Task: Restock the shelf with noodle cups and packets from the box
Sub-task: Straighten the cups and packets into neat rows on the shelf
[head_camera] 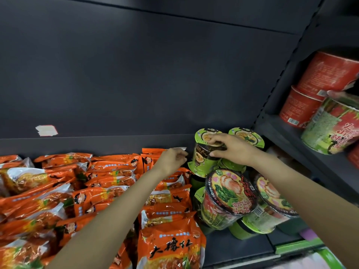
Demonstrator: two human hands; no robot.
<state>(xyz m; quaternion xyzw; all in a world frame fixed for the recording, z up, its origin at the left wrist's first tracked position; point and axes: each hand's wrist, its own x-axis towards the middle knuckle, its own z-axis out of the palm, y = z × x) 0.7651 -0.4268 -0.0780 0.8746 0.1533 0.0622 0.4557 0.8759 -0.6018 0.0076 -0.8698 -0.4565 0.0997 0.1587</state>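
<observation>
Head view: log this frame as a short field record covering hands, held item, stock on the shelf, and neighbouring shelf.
right hand: right hand grips the top of a green noodle cup, which is tilted
left hand: left hand fingers curled at the back edge of the orange packets; whether it holds one is unclear
shelf: dark shelf holds packets on the left, green cups stacked on the right
front cups: two pink-lidded cups lean on their sides
neighbouring shelf: red cups stacked at right
box: not in view
</observation>
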